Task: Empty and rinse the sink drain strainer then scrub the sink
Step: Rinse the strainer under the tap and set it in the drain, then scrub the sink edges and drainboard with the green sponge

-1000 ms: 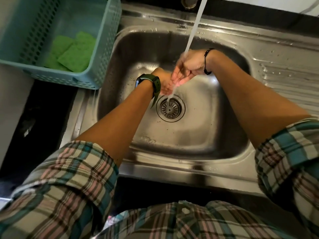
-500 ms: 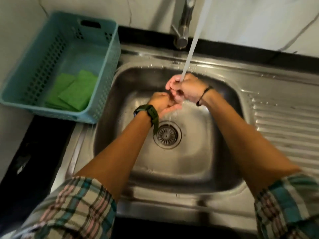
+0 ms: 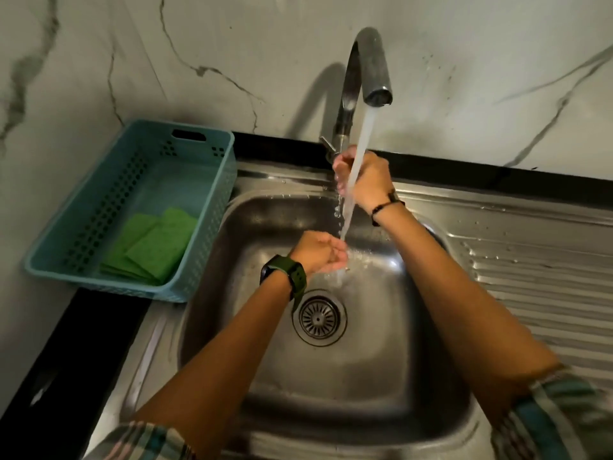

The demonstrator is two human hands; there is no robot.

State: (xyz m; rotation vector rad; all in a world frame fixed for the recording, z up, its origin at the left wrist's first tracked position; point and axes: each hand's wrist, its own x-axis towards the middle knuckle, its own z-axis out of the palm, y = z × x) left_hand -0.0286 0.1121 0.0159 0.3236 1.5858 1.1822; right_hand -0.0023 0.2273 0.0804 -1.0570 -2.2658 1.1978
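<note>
The round metal drain strainer sits in the drain at the bottom of the steel sink. Water runs from the curved tap in a stream that falls past my right hand and lands on my left hand. My left hand, with a dark green watch on its wrist, is loosely cupped over the basin above the strainer and holds nothing. My right hand is raised to the base of the tap, its fingers curled round the small tap lever.
A teal plastic basket stands on the counter left of the sink, with green scouring pads in it. The ribbed wet drainboard lies to the right. A marble wall rises behind the tap.
My hands have parted: the right hand rose from the stream to the tap lever, the left stayed under the water. My view tilted up, showing the whole tap.
</note>
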